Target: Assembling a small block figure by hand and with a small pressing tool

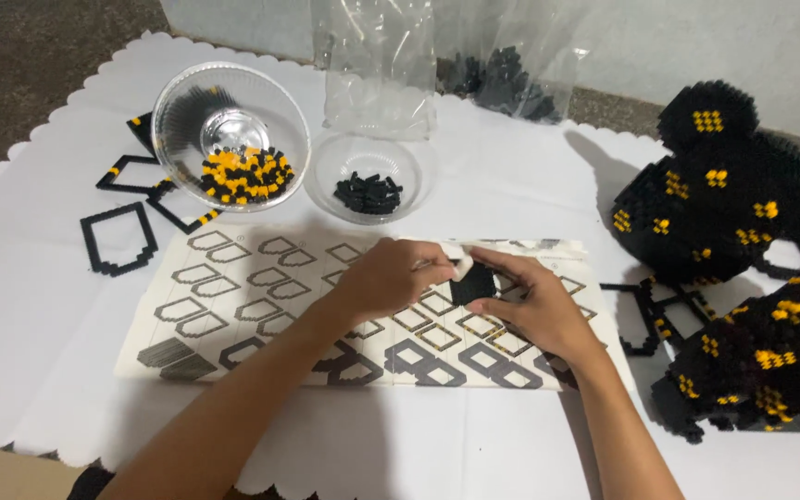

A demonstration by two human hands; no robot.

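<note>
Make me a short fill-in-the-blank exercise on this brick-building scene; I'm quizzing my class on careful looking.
1. Both hands, left hand and right hand, hold a small ____ piece above the instruction sheet.
2. The tilted bowl holds black and ____ bricks.
3. The smaller bowl holds only ____ bricks.
4. The big built model stands on the person's ____ side.

Missing words: black; yellow; black; right

two hands [391, 278] [534, 301], two clear bowls [187, 102] [326, 167], two plastic bags [377, 65] [511, 56], one instruction sheet [261, 296], and one large black-and-yellow block model [743, 241].
</note>
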